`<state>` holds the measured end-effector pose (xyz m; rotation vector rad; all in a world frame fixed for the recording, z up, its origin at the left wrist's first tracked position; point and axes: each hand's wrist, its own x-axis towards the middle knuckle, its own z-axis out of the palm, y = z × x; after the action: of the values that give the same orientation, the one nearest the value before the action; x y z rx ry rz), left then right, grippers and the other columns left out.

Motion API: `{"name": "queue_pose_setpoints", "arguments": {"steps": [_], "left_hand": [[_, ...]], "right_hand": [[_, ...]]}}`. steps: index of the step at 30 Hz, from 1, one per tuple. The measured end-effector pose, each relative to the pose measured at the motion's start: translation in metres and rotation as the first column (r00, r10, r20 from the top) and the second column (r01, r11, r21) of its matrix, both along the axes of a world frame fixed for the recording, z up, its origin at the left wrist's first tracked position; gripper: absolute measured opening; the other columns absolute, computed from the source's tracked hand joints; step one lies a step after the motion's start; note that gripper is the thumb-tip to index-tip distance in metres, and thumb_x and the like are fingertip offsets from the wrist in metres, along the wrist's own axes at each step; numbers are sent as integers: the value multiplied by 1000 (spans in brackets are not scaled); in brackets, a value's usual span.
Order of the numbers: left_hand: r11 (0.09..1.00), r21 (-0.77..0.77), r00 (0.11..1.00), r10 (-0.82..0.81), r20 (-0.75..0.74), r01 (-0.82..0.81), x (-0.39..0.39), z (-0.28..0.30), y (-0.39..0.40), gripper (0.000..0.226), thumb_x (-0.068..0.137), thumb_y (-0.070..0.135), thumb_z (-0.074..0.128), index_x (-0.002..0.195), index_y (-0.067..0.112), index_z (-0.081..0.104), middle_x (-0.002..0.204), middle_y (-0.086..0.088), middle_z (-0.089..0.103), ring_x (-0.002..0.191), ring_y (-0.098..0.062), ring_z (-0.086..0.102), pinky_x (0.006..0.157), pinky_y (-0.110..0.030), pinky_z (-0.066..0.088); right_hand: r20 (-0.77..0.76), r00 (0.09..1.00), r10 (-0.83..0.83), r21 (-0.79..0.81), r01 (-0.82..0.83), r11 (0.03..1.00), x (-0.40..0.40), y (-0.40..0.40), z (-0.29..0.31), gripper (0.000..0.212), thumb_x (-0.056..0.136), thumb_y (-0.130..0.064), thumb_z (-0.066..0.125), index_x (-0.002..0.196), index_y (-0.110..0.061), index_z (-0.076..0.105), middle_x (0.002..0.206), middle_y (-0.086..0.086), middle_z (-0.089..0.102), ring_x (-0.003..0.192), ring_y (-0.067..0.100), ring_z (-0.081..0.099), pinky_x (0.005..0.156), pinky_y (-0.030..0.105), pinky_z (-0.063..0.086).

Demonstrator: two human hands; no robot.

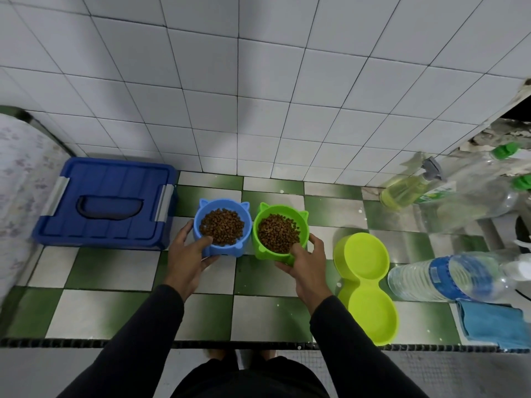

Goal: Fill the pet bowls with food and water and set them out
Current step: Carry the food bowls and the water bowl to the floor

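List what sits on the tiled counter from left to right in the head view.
Blue storage box → blue bowl, held by the left hand → green bowl, held by the right hand → lime double bowl → water bottle.

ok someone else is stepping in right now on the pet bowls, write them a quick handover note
Left hand grips the blue bowl; right hand grips the green bowl. Both bowls hold kibble and sit side by side on the checkered counter.
Done: food is in both.
Left: the lime double dish to the right looks empty; the water bottle lies beside it, so water probably comes next, then setting the bowls out.
The blue bin at left is closed.
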<state>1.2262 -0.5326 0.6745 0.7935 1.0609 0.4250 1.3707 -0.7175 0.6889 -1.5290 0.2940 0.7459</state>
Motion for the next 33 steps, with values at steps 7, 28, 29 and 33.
{"name": "queue_pose_setpoints", "arguments": {"steps": [7, 28, 29, 33], "left_hand": [[993, -10, 987, 119, 111, -119, 1, 43, -13, 68, 95, -4, 63, 152, 28, 46, 131, -8, 65, 119, -32, 66, 87, -46, 58], [954, 100, 922, 240, 305, -281, -24, 136, -21, 63, 95, 0, 61, 151, 27, 49, 136, -7, 67, 117, -29, 69, 85, -49, 62], [951, 103, 919, 250, 305, -293, -27, 139, -23, 62, 95, 0, 61, 151, 26, 50, 134, -7, 69, 116, -29, 70, 86, -49, 62], [929, 98, 895, 309, 323, -356, -42, 153, -31, 56, 95, 1, 60, 147, 24, 54, 128, -9, 72, 112, -29, 72, 80, -45, 64]], "right_hand": [[12, 998, -62, 97, 61, 993, -1, -3, 51, 50, 95, 3, 56, 135, -24, 45, 122, 13, 60, 106, 33, 67, 69, 47, 64], [71, 996, 49, 330, -70, 942, 8, 4, 147, 51, 95, 3, 59, 139, -21, 51, 117, 10, 66, 101, 27, 72, 73, 48, 63], [72, 996, 61, 332, -82, 940, 7, 5, 150, 51, 95, 3, 59, 139, -21, 52, 116, 10, 66, 101, 26, 72, 73, 48, 63], [92, 990, 110, 344, -136, 929, 2, 10, 163, 49, 93, 3, 61, 137, -21, 54, 117, 13, 67, 92, 23, 76, 72, 47, 63]]}}
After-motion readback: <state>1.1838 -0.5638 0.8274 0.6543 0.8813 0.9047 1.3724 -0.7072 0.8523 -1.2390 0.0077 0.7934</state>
